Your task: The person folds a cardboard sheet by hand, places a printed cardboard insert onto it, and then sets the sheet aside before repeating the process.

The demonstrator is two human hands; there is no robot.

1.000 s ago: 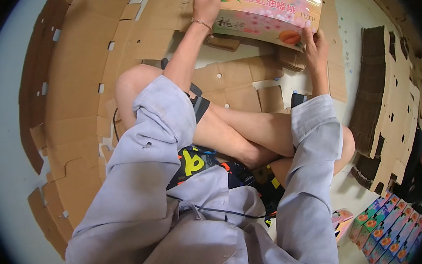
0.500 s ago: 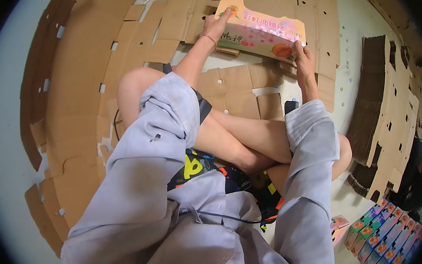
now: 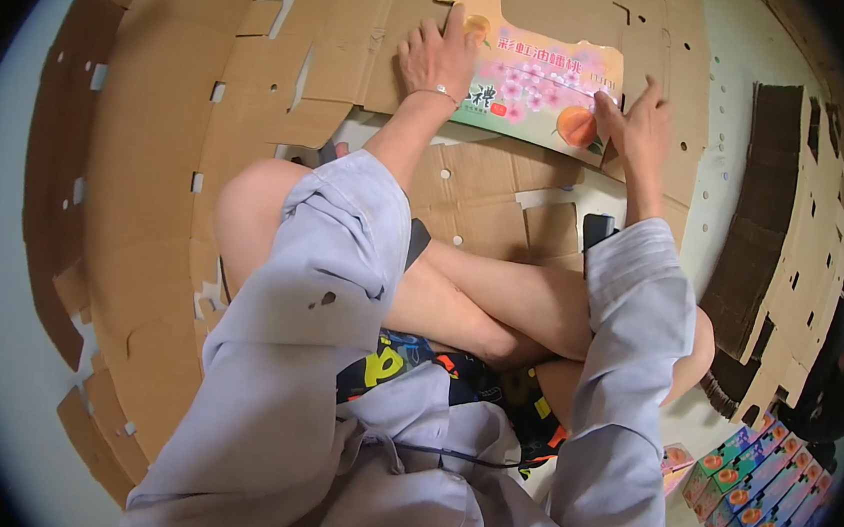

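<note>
A printed carton piece (image 3: 538, 88) with pink blossoms, peaches and red characters lies at the top centre, on brown cardboard. Over its left end rests my left hand (image 3: 437, 59), fingers apart, the index fingertip near the upper left flap. My right hand (image 3: 637, 127) is at the right end, fingers apart, with the thumb touching the printed face near its edge. The undersides of both hands are hidden.
Flattened brown cardboard (image 3: 152, 140) spreads along the left. A stack of cardboard (image 3: 762, 223) stands on the right. Rows of colourful peach cartons (image 3: 758, 494) sit at the lower right. A dark phone-like object (image 3: 598, 229) lies by the right sleeve. Part of another person shows at the far right.
The printed piece has come down flatter and slightly right, its front now facing up. Both hands have loosened, their fingers spreading from its ends.
</note>
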